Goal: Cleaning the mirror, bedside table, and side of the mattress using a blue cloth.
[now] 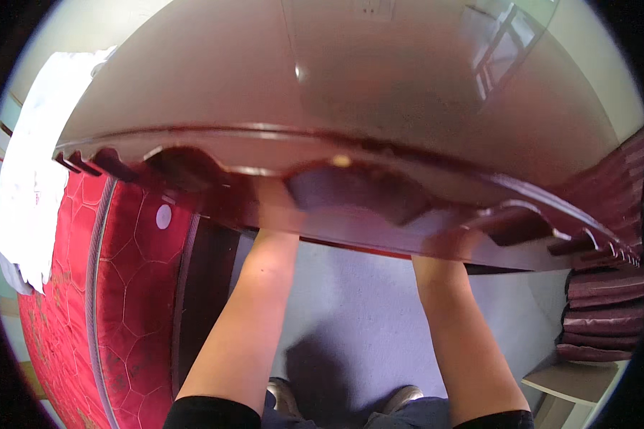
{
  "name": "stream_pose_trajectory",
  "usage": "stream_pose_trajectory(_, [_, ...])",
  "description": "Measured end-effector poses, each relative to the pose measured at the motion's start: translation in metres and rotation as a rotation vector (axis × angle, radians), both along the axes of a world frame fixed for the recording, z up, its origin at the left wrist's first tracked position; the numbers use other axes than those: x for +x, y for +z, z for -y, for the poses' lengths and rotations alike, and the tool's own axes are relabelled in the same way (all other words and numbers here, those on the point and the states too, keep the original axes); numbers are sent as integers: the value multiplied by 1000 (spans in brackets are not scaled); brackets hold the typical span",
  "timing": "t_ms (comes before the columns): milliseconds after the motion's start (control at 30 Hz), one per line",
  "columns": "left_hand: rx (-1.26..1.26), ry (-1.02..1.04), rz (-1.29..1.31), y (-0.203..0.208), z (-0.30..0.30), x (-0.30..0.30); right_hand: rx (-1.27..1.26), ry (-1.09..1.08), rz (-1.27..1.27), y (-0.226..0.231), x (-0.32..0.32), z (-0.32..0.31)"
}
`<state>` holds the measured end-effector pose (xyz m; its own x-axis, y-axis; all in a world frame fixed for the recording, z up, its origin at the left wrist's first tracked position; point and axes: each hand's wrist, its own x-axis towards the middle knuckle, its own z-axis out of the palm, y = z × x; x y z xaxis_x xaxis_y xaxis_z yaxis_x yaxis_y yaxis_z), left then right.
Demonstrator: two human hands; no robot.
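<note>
A large, glossy, dark red-brown table [386, 79] with a scalloped apron [350, 189] fills the upper half of the head view. My left forearm [254, 300] reaches forward to the apron's lower edge, left of the middle. Right of the middle, my right forearm [454, 314] meets the same edge. Past the wrists both hands are hidden under or behind the apron, so their fingers and grip do not show. Blurred reflections of the arms appear on the shiny front.
On the left stands a red quilted mattress [139, 272] with white cloth [32, 171] draped over it. Dark red curtains [601, 314] hang at the right, above a pale shelf [576, 379]. My shoes [408, 395] stand on the grey floor [365, 307].
</note>
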<state>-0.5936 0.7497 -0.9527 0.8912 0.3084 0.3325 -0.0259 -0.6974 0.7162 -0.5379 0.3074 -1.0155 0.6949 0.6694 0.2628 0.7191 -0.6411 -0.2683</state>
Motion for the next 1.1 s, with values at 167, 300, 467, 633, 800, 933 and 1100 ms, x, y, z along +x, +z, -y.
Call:
stream_pose_trajectory(167, [-71,-9,13,-2,43,-10,18,-47,46,8,20,-38])
stream_pose_trajectory(300, [-154,-62,28,-14,93,-25,4,-128,94,27,45,-53])
stream_pose_trajectory(467, [-240,-97,64,3,166,5,6,-196,173,48,58,-33])
stream_pose_trajectory(633, [36,-104,-134,25,223,8,33,-326,58,77,20,-14])
stream_pose_trajectory(800, [427,-188,-141,69,264,-33,40,-445,-77,118,-38,1])
stream_pose_trajectory(933, [608,-299,-132,61,269,-78,11,-348,194,111,-90,20])
stream_pose_trajectory(1100, [708,-474,-64,65,226,-122,-102,-180,186,125,-126,35])
